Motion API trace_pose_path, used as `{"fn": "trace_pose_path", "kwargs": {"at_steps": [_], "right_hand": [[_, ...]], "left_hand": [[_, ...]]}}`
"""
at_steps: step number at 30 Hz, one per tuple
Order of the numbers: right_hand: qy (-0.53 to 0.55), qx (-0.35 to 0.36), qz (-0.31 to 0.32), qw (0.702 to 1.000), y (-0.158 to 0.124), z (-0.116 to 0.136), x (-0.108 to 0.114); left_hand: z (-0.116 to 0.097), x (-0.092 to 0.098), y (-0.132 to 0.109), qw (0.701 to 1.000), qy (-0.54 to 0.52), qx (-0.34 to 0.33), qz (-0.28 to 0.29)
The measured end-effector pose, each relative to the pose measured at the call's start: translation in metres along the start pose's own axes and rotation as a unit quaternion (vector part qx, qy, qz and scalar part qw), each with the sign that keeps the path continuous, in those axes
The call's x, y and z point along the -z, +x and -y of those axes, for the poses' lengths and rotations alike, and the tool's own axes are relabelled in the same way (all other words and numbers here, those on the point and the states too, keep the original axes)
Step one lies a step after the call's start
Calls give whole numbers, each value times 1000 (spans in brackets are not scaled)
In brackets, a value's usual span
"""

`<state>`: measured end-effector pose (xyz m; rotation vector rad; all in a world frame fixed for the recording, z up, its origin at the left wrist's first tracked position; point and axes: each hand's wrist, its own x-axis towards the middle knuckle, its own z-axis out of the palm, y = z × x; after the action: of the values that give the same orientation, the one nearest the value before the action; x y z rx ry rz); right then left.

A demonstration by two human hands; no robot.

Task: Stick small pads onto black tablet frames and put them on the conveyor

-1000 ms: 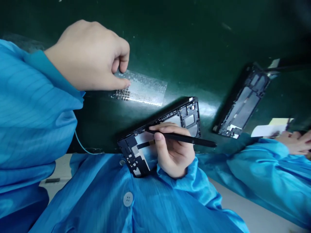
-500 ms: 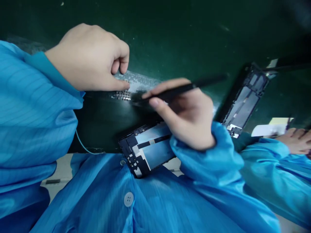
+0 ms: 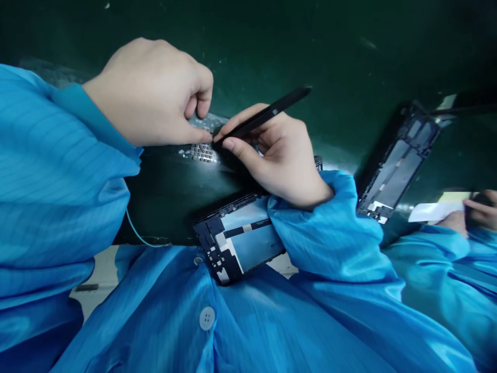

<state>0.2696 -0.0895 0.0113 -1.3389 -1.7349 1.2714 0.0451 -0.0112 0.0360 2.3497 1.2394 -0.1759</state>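
My left hand is curled, its fingertips pressing down a clear sheet of small grey parts on the dark green table. My right hand pinches black tweezers whose tip touches that sheet beside my left fingers. An opened phone frame lies at the table's near edge, partly under my right sleeve. Most of the sheet is hidden by both hands.
A second opened phone frame lies tilted at the right. Another person's hand in a blue sleeve holds something dark by a white card at the far right. A thin blue cord runs off the table edge.
My right hand lifted the tweezers off the phone frame and carried them up and left to the parts sheet. My left hand stayed on the sheet.
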Motion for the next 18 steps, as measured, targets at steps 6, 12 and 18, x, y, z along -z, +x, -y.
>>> {"fn": "trace_pose_path", "kwargs": {"at_steps": [6, 12, 18], "right_hand": [[109, 1, -172, 979, -51, 4, 7], [10, 30, -412, 911, -124, -6, -16], [-14, 29, -375, 926, -127, -20, -20]], "left_hand": [[4, -2, -1, 1000, -18, -17, -16], [17, -11, -1, 996, -42, -44, -58], [41, -19, 6, 997, -24, -47, -55]]}}
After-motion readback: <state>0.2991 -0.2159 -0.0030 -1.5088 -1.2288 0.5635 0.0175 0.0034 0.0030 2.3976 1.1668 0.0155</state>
